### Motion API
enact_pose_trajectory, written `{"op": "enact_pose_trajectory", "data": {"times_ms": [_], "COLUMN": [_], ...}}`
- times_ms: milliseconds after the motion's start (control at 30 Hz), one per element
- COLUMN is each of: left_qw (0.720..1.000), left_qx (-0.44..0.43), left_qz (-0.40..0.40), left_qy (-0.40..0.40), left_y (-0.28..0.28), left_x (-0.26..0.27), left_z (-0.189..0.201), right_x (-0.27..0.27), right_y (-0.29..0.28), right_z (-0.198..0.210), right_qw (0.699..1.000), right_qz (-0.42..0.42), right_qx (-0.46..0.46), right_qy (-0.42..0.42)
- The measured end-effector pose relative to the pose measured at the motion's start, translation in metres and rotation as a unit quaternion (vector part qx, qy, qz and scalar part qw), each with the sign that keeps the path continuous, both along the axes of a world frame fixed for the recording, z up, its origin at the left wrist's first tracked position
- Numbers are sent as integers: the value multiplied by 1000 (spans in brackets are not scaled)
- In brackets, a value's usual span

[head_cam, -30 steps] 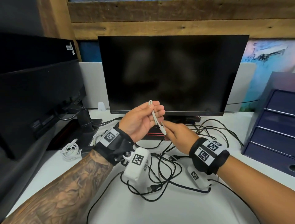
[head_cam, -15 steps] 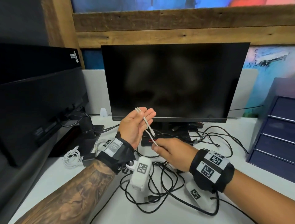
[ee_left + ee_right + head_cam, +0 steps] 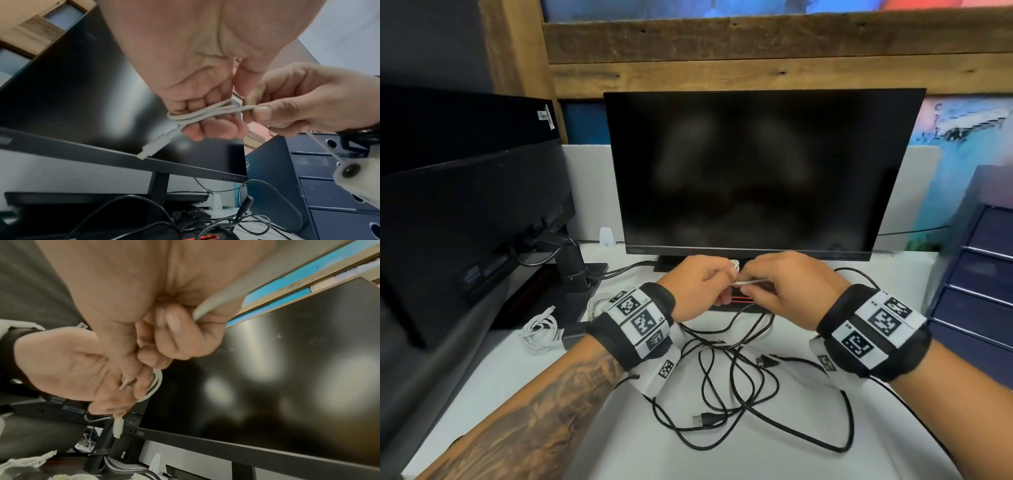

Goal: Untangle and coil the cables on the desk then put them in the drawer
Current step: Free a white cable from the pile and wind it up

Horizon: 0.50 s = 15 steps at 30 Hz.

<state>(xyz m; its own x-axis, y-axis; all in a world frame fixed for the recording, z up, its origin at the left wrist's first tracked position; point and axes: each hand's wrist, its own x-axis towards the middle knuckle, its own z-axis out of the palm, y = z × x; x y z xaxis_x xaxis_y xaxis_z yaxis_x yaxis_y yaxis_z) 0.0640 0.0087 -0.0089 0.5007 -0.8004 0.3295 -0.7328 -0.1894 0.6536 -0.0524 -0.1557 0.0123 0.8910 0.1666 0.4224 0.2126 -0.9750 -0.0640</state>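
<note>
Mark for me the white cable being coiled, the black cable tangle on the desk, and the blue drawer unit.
white cable (image 3: 197,116), left wrist view: loops wrapped around the fingers.
black cable tangle (image 3: 743,387), head view: a strand mid-pile.
blue drawer unit (image 3: 983,274), head view: a drawer front.

Our bare forearms: the left forearm (image 3: 534,407) carries dark tattoo work. Each wrist wears a black band (image 3: 633,322) faced with white panels printed with square black-and-white markers; the right band (image 3: 873,330) matches it. Under each band hangs a white camera housing (image 3: 659,371) bearing a smaller marker; its round dark lens (image 3: 349,170) shows. Our hands (image 3: 702,284) are bare.
</note>
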Motion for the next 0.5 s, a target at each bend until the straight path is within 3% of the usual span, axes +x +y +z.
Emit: {"op": "enact_pose_trajectory", "data": {"times_ms": [233,333,500], "left_qw": [993,983,969], "left_qx": [68,65,16], "left_qz": [26,85,204], "left_qy": [-96,-147,-136], "left_y": [2,6,18], "left_x": [-6,0,26], "left_z": [8,10,12], "right_x": [3,5,4], "right_y": [-3,-6,-16], "right_z": [2,-3,-13], "right_qw": [999,988,962], "right_qz": [-4,-14,-34], "right_qx": [48,148,257], "right_qy": [6,41,83]}}
